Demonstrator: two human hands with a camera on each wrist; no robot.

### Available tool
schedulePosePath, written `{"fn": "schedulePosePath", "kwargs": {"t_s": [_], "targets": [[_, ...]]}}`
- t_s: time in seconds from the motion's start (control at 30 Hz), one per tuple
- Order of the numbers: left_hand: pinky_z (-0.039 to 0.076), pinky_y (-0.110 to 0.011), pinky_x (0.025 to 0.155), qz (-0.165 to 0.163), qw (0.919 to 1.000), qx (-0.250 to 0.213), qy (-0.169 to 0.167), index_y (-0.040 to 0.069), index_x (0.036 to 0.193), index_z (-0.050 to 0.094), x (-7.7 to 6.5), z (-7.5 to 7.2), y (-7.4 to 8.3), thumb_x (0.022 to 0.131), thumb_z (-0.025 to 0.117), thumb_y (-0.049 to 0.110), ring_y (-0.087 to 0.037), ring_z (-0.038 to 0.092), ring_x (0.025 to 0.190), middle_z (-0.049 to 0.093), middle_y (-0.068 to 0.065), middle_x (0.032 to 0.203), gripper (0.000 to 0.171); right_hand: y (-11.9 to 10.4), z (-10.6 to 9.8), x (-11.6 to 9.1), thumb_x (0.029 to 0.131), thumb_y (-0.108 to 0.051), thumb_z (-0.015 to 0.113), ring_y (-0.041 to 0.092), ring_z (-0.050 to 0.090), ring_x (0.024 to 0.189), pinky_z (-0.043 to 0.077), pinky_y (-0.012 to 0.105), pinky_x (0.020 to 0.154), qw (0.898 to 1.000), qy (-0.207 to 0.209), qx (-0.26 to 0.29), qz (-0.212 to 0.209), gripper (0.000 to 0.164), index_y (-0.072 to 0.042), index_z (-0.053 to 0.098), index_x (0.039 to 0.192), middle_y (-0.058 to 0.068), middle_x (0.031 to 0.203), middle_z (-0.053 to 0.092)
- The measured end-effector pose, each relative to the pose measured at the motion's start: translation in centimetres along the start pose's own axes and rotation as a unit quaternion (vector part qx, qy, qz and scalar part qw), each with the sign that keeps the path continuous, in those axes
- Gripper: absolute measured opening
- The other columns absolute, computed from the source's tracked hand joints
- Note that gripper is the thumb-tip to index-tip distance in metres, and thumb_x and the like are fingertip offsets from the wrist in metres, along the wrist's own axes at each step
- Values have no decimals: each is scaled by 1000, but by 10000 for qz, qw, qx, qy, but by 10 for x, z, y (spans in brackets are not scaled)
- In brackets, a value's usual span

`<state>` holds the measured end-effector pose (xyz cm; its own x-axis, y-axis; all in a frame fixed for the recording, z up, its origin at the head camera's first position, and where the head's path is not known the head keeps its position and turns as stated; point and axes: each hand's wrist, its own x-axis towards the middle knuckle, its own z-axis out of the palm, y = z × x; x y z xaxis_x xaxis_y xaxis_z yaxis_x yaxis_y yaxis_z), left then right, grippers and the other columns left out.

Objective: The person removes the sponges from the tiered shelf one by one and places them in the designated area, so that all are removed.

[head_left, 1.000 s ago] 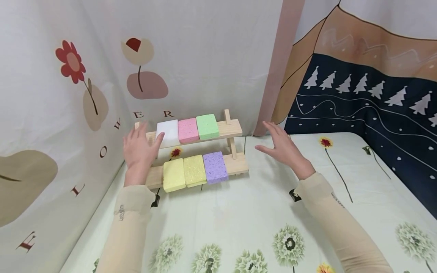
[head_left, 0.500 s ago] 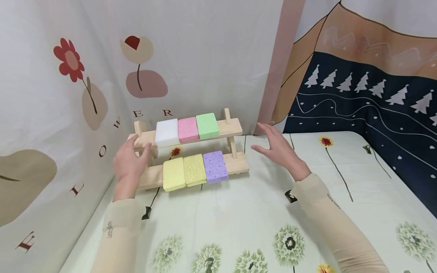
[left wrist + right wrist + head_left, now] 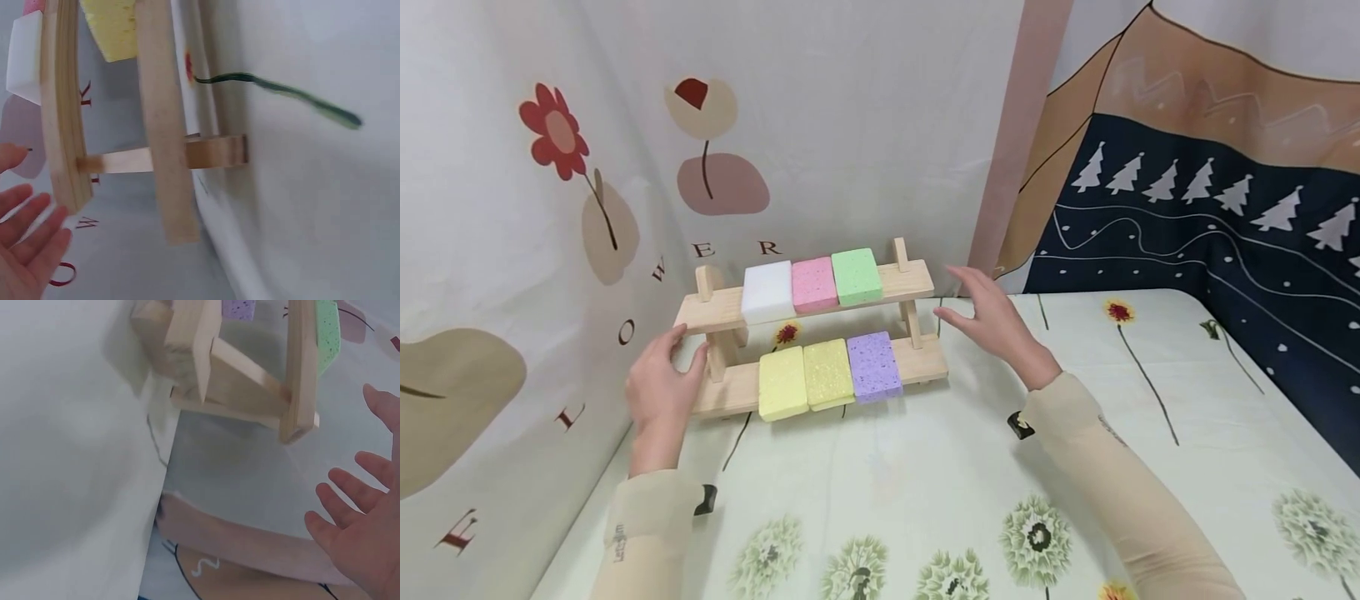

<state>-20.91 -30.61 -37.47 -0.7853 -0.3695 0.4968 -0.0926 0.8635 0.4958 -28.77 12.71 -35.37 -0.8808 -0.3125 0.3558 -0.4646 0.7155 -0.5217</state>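
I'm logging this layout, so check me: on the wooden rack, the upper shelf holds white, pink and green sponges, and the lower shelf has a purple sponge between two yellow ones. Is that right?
Not quite: the head view shows the purple sponge to the right of both yellow sponges, not between them. The rest stands.

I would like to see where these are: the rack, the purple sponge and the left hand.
Rack [image 3: 927, 362], head view, lower board's bare right end.
Purple sponge [image 3: 874, 365], head view, middle of top face.
Left hand [image 3: 658, 383], head view, back of the hand.
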Motion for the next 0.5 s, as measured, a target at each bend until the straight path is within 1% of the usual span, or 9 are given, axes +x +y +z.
{"fn": "schedulePosePath", "kwargs": {"t_s": [0.1,0.17,0.2,0.37,0.5], "targets": [[46,-54,92,11,9997,-123,210,8,128,65,-4,2,-4,95,65,26,-37,64,109,70,-18,120,37,-4,4,6,95,-36,68,33,41,141,37,53,115,9998,97,65,-141,68,-9,41,150,14,154,44],[46,-52,91,-51,9995,-185,233,7,126,66,-6,3,-7,95,66,25,-36,66,107,71,-16,120,35,-6,8,11,94,-35,69,32,42,141,37,51,115,9996,127,91,-252,66,-9,43,150,14,153,45],[46,-51,92,-103,9996,-178,190,8,126,66,-7,3,-9,96,66,25,-35,67,107,71,-15,121,35,-7,9,13,94,-35,69,31,41,142,37,50,116,9994,142,99,-305,66,-9,43,149,13,153,46],[46,-50,94,-448,9987,-79,-228,7,129,64,-10,3,-18,97,63,25,-36,67,109,69,-15,127,36,-13,16,22,94,-30,71,30,43,141,36,46,117,9984,193,256,-464,62,-8,47,147,13,151,49],[46,-52,94,-770,9945,25,-703,6,132,62,-11,3,-26,98,63,26,-40,65,113,68,-18,128,39,-17,21,28,93,-29,71,29,43,142,36,46,117,9980,153,401,-458,61,-9,49,146,13,150,49]]}}
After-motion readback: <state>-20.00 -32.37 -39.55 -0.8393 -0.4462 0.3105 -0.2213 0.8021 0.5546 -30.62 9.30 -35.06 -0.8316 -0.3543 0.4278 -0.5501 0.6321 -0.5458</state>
